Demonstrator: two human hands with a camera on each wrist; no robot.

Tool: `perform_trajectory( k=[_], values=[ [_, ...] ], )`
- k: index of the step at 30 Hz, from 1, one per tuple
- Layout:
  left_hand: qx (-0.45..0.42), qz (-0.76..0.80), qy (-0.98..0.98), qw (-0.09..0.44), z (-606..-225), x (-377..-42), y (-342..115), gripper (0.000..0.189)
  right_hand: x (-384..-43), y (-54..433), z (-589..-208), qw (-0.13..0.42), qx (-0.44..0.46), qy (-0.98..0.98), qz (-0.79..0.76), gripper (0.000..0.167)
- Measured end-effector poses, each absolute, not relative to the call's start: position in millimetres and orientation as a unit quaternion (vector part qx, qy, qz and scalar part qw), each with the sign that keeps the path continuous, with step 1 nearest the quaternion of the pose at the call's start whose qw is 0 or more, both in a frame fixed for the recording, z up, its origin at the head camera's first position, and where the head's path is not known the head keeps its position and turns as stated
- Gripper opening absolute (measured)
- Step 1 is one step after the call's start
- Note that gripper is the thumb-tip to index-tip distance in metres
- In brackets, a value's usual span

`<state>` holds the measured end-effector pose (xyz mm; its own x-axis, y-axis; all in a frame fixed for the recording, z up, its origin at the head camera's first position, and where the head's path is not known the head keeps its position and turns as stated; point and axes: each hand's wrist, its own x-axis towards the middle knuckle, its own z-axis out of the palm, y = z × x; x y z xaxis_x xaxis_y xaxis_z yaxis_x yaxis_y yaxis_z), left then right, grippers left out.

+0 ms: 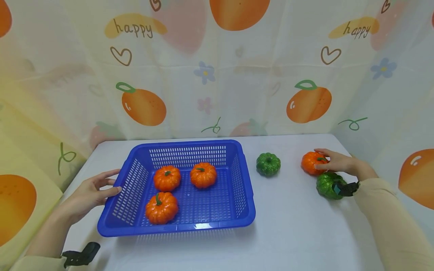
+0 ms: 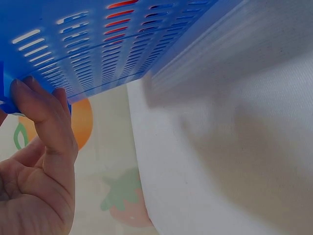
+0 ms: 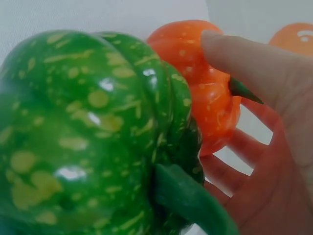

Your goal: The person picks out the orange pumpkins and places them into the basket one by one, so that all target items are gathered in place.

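Observation:
My left hand [image 1: 86, 194] pinches the left rim of a blue plastic basket [image 1: 176, 228], its thumb on top and its fingertips under the edge in the left wrist view. Inside the basket lie three small orange pumpkins, one at the front left [image 1: 162, 210], one behind it [image 1: 167, 179] and one toward the middle [image 1: 203, 177]. Over at the right, my right hand [image 1: 339, 163] grips another orange pumpkin [image 1: 309, 162], thumb on the near side and fingers around the far side. Just in front of that pumpkin sits a speckled green pumpkin [image 3: 83, 122], partly under my wrist strap.
A second green pumpkin [image 1: 268, 164] stands on the white table [image 1: 288, 233] between the basket and my right hand. Behind the table hangs a curtain [image 1: 234, 86] printed with fruit, and similar cloth covers both sides.

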<state>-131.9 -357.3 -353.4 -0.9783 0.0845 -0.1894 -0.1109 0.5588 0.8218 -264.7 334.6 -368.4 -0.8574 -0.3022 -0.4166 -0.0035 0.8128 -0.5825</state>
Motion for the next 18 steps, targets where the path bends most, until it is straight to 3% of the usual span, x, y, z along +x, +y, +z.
perform_trajectory(
  k=[18],
  values=[
    [-0.002, 0.47, 0.877, 0.102, -352.0, -130.2, -357.2, 0.075, -266.3, 335.0, -372.9, 0.232, -0.085, 0.927, -0.281, 0.084]
  ],
)
